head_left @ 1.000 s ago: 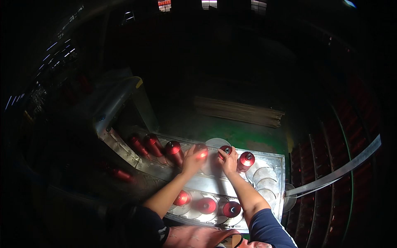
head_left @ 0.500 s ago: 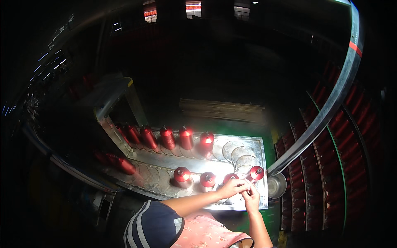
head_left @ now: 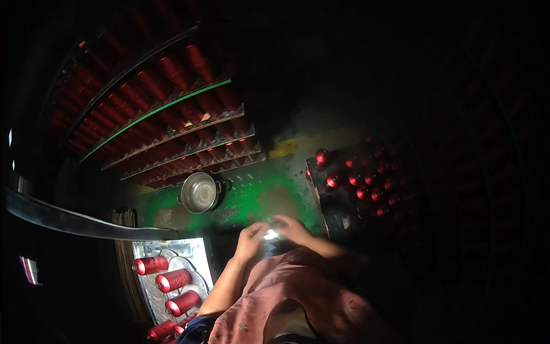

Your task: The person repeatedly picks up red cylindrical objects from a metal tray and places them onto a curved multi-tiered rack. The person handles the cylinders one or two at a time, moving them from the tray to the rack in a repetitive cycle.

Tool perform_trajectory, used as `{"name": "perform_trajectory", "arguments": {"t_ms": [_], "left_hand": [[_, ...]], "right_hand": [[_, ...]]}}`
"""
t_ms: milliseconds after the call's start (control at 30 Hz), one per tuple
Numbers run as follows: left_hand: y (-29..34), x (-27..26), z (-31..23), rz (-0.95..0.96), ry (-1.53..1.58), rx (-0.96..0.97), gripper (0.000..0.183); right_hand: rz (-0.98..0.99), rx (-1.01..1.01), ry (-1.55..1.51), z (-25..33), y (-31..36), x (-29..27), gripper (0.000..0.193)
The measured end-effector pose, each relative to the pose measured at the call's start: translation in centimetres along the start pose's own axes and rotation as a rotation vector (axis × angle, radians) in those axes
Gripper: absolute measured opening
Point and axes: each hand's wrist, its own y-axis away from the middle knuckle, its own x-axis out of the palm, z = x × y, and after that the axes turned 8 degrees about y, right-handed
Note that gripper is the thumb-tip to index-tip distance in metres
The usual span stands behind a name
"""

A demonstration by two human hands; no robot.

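Note:
My left hand is in front of my body, its fingers curled in against a small bright whitish patch. I cannot make out what that patch is. My right hand is on its other side, smeared by motion, with its fingers bent toward the left hand. To the left of my left forearm, several red metal cylinders with narrow necks stand on a shiny metal tray table. Neither hand touches them.
A round metal pot with side handles stands on the green floor. Shelves packed with red cylinders rise at the far left. More red cylinders stand grouped at the right. A curved metal bar crosses the left side.
The view has swung to the right, so the tray table now lies at lower left. My hands have left the cylinders on it and moved apart slightly, in front of my body.

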Motion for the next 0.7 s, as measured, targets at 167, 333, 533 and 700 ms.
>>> {"name": "perform_trajectory", "arguments": {"t_ms": [167, 333, 533, 700], "left_hand": [[-9.9, 4.7, 1.7, 0.247, -0.225, -0.142, 0.024], [-21.2, 8.2, 6.6, 0.473, -0.653, 0.009, 0.039], [-32.4, 14.0, 15.7, 0.762, -0.94, 0.457, 0.069], [-38.4, 19.9, 23.7, 0.656, -1.052, 0.694, 0.072]], "right_hand": [[-0.614, 0.142, -0.158, -13.0, 6.0, -9.2, 0.044], [-0.936, 0.399, 0.458, -18.8, 12.4, -15.3, 0.052], [-1.036, 0.412, 0.829, -23.5, 8.0, -22.3, 0.073], [-1.224, 0.508, 0.906, -29.1, 2.2, -26.5, 0.079]]}}
